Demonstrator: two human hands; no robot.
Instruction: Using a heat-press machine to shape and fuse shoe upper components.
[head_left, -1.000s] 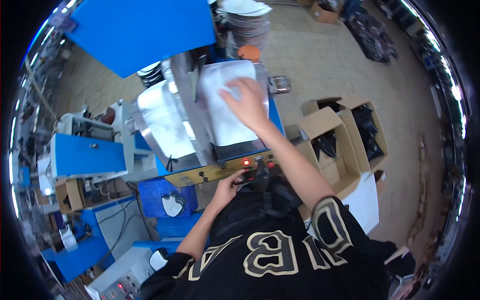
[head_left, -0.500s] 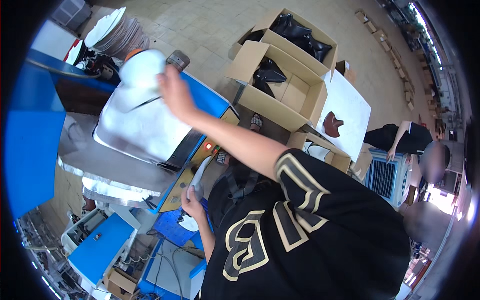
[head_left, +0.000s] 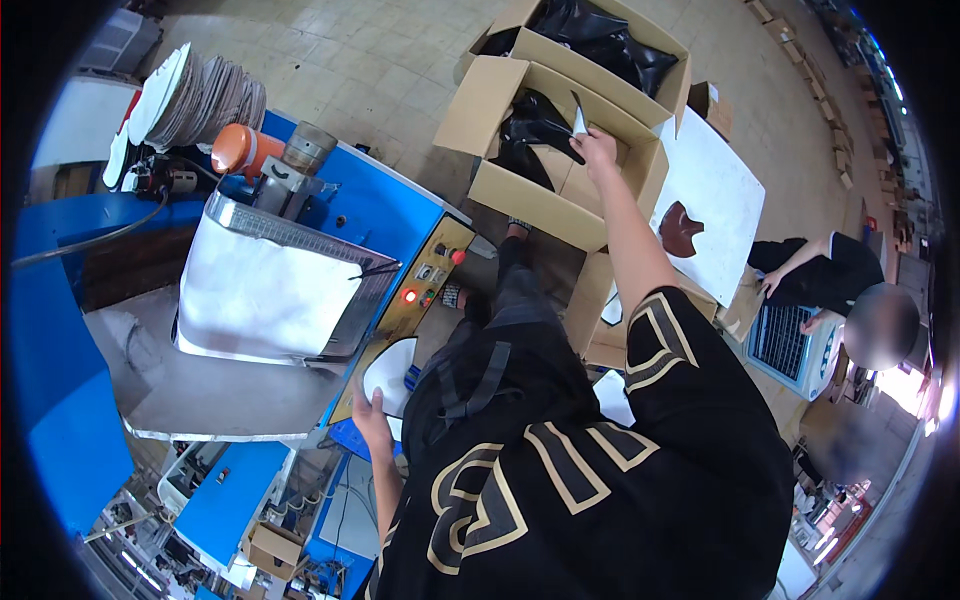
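My right hand [head_left: 598,150] reaches into an open cardboard box [head_left: 520,190] filled with black pieces [head_left: 530,130] and pinches a thin pale flat piece [head_left: 579,116] over them. Down by my hip, my left hand [head_left: 368,420] holds a white curved cut piece [head_left: 390,372] under the edge of a blue press machine [head_left: 370,215]. A white sheet [head_left: 265,290] lies on the machine's plate, with no hand on it. My black shirt with gold lettering fills the lower middle.
A yellow control panel [head_left: 420,290] has a lit red button [head_left: 408,296]. Stacked white pieces [head_left: 190,95] sit at the back left. A second box [head_left: 600,40] holds black material. A white board [head_left: 715,200] carries a brown piece [head_left: 684,228]. Another person [head_left: 825,275] sits at the right.
My right hand left the white sheet on the machine and swung right into the cardboard box. The view turned with it. My left hand stayed low with the white piece.
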